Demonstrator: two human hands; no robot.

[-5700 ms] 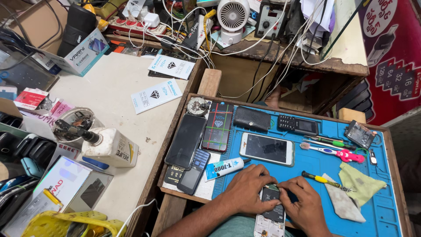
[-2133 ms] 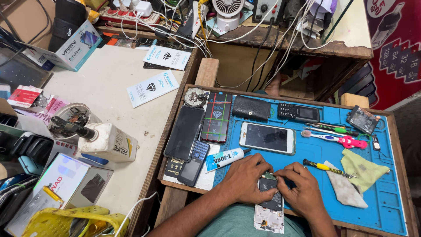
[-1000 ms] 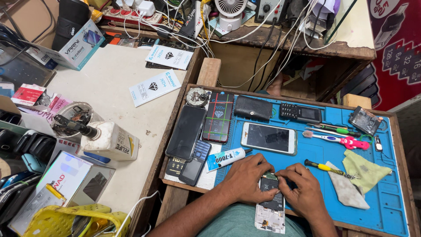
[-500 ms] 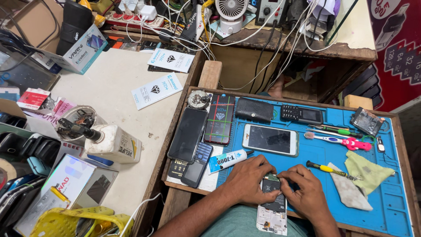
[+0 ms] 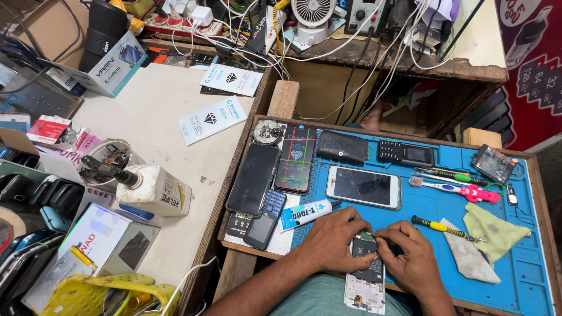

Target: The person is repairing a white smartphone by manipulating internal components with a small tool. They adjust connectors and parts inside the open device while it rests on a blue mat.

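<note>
Gripping an opened phone (image 5: 366, 275), long axis toward the person, left hand (image 5: 333, 237) and right hand (image 5: 411, 260).

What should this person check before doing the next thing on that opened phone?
1. Opened phone steadied by both hands: ok, left hand and right hand rest on it.
2. Yellow-handled screwdriver within reach: ok, on the blue mat beside the right hand.
3. Glue tube capped: cannot tell.
4. Loose screws kept safe: cannot tell, too small to see.
5. White phone out of the way: ok, lies flat beyond the hands.
6. Cloth handy: ok, right of the screwdriver.
</note>
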